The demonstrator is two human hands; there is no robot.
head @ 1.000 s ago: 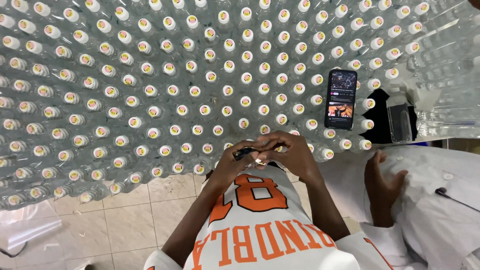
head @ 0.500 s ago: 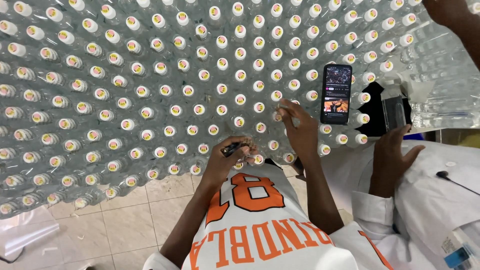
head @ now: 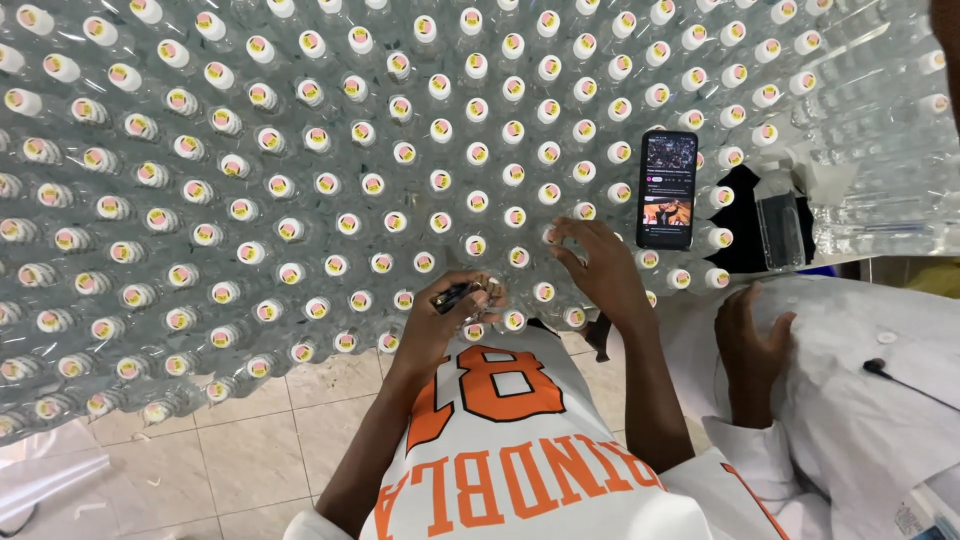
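Bottles [head: 400, 200] with white caps stand upright in tight rows over the whole bench, each cap with a small round sticker in pink and yellow, so the tops are easy to reach from above. At the near edge the left hand [head: 450, 312] is closed around a small dark object; I cannot tell what it is. The right hand [head: 600, 265] is spread wide, fingertips on caps near the edge. A phone [head: 667, 188] lies flat on the caps to the right, screen up. Another person's hand [head: 752, 335] rests on a white coat [head: 860, 400].
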